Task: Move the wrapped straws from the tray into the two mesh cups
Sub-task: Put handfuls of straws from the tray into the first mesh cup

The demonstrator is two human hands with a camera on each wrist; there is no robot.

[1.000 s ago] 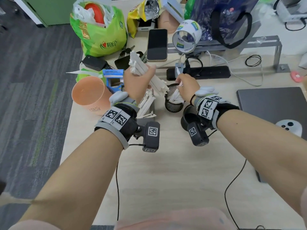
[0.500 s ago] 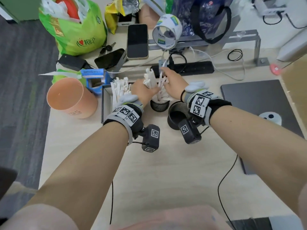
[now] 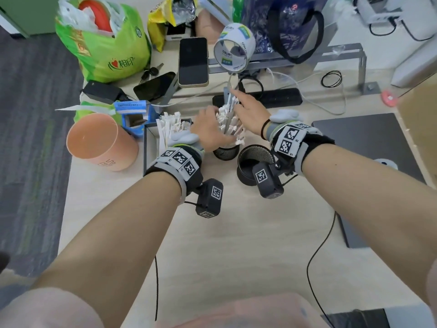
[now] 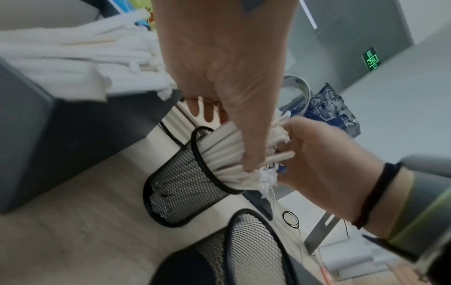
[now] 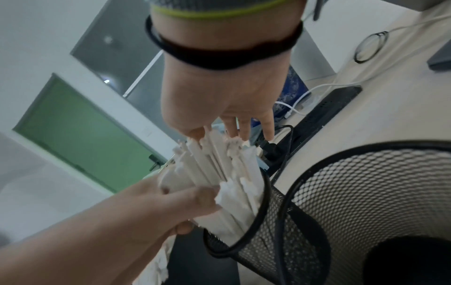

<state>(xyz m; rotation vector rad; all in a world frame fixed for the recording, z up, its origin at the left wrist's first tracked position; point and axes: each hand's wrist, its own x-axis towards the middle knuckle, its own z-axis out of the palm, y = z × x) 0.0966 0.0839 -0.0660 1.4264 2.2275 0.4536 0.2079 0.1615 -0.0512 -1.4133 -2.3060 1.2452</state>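
Observation:
My left hand [image 3: 211, 132] grips a thick bundle of white wrapped straws [image 3: 230, 119] that stands in the far mesh cup [image 3: 224, 153]. In the left wrist view the thumb lies across the bundle [image 4: 227, 152] just above the cup's rim [image 4: 195, 154]. My right hand [image 3: 248, 111] rests straight fingers [image 5: 240, 127] on the straws' top ends [image 5: 212, 164]. The near mesh cup [image 3: 254, 159] stands beside it, with no straws in sight. More straws [image 3: 169, 126] lie in the dark tray [image 3: 147, 147] to the left.
An orange cup [image 3: 101, 143] stands left of the tray, with a blue box [image 3: 132, 114] behind it. Phones [image 3: 192, 61], a tape roll [image 3: 234, 47], a power strip [image 3: 279, 98] and cables lie beyond the cups. A dark pad [image 3: 369, 143] lies at right.
My left hand has brought the bundle down from above the tray into the far mesh cup. The right hand rose from the cup to the straws' tops.

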